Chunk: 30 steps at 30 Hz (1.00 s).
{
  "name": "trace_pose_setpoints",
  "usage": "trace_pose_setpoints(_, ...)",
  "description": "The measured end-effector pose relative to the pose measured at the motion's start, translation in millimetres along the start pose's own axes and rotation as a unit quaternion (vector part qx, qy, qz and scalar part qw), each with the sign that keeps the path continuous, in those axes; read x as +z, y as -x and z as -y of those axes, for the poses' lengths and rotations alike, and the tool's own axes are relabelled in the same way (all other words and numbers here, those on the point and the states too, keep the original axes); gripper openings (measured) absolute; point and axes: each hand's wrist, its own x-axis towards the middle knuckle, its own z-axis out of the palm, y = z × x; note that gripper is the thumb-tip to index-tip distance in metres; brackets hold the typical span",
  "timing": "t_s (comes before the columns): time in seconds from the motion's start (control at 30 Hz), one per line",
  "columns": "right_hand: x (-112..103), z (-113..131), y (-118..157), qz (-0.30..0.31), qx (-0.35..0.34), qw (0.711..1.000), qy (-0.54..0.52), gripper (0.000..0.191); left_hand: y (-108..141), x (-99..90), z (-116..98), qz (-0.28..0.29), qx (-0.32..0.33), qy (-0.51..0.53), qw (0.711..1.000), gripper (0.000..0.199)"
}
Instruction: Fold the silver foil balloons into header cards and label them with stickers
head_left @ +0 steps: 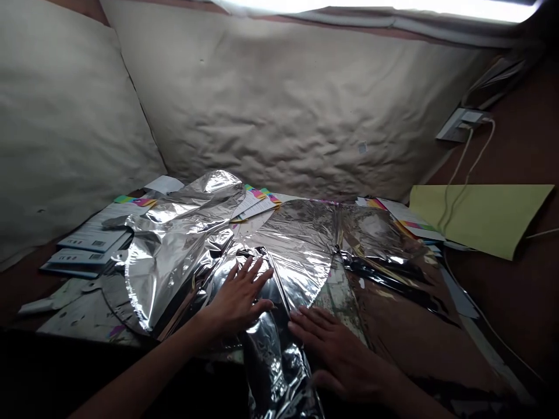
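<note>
A large sheet of shiny silver film (174, 256) covers the middle of the table, with a curved edge on its left and right. Part of it runs down as a narrower strip (266, 361) over the front edge. My left hand (242, 294) lies on the film with its fingers spread. Lower and to the right, my right hand (327, 343) rests flat at the strip's right side, fingers stretched out. Neither hand grasps anything. Another shiny film piece (393, 302), looking brownish, spreads over the right side of the table.
Stacked printed booklets (91, 238) lie at the left, and more printed cards (255, 203) show behind the film. At the right are further cards (410, 218), a yellow sheet (480, 215) and hanging white cables (458, 180) from a socket (465, 123). A paper-covered wall (283, 105) stands behind.
</note>
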Motion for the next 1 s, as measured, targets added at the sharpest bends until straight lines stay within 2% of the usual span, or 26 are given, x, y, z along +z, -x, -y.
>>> trace_pose_setpoints(0.17, 7.4, -8.6, -30.2, -0.019, -0.03, 0.999, 0.023, 0.075, -12.8, -9.4, -3.4, 0.0, 0.062, -0.016, 0.998, 0.069)
trace_pose_setpoints(0.27, 4.9, -17.5, -40.2, -0.014, -0.007, 0.999, 0.047, 0.07, -23.0, -14.8, -12.4, -0.049, 0.079, -0.044, 0.995, 0.062)
trace_pose_setpoints(0.33, 4.8, -22.9, -36.1, -0.018, 0.024, 0.998, 0.062, 0.069, -22.2, -15.9, -17.0, -0.076, 0.096, -0.053, 0.991, 0.057)
trace_pose_setpoints(0.43, 8.1, -26.4, -18.7, -0.02, 0.049, 0.996, 0.07, 0.075, -9.0, -10.4, -17.8, -0.06, 0.117, -0.037, 0.991, 0.054)
trace_pose_setpoints(0.57, 16.3, -22.9, -1.2, -0.035, 0.051, 0.996, 0.066, 0.083, 8.8, 0.7, -11.6, -0.05, 0.083, -0.022, 0.995, 0.055)
trace_pose_setpoints(0.77, 21.8, -19.6, -3.8, -0.056, 0.072, 0.994, 0.056, 0.089, 16.2, 2.7, -7.8, -0.032, 0.043, -0.021, 0.998, 0.057)
trace_pose_setpoints(0.9, 10.2, -17.9, 0.9, -0.034, 0.05, 0.998, 0.036, 0.086, 19.3, -1.8, -6.9, -0.028, 0.044, -0.01, 0.999, 0.056)
trace_pose_setpoints(1.0, 6.3, -11.5, 8.5, 0.02, -0.007, 1.0, 0.023, 0.093, 20.3, -5.6, -7.7, -0.015, 0.067, -0.002, 0.998, 0.056)
